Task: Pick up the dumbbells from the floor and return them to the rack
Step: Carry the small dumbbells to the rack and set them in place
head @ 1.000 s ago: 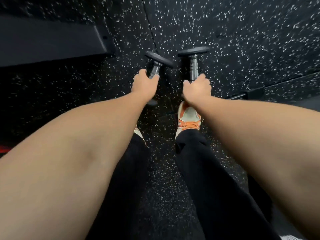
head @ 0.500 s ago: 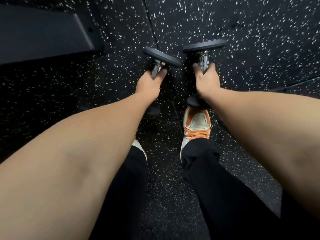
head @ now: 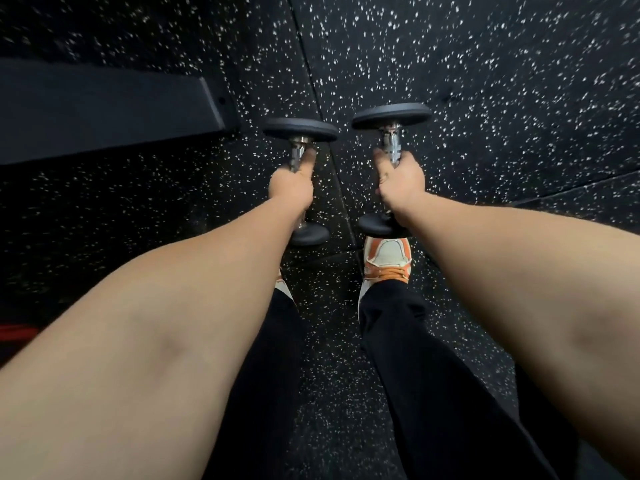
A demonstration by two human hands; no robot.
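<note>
Two black dumbbells with chrome handles hang above the speckled floor, each gripped by one hand. My left hand (head: 292, 185) is wrapped around the handle of the left dumbbell (head: 300, 129), thumb lying along the chrome bar. My right hand (head: 400, 180) holds the right dumbbell (head: 391, 116) the same way. Each dumbbell points away from me, its far head above the hand and its near head below the wrist. The rack is not clearly visible.
A dark flat bar or bench edge (head: 104, 112) runs across the upper left. My feet in orange-and-white shoes (head: 386, 261) stand on the black speckled rubber floor (head: 502, 98). Something red (head: 14, 332) shows at the left edge.
Both hands closed on the handles and raised the dumbbells off the floor. The view has shifted, with the dark bar moving right in frame.
</note>
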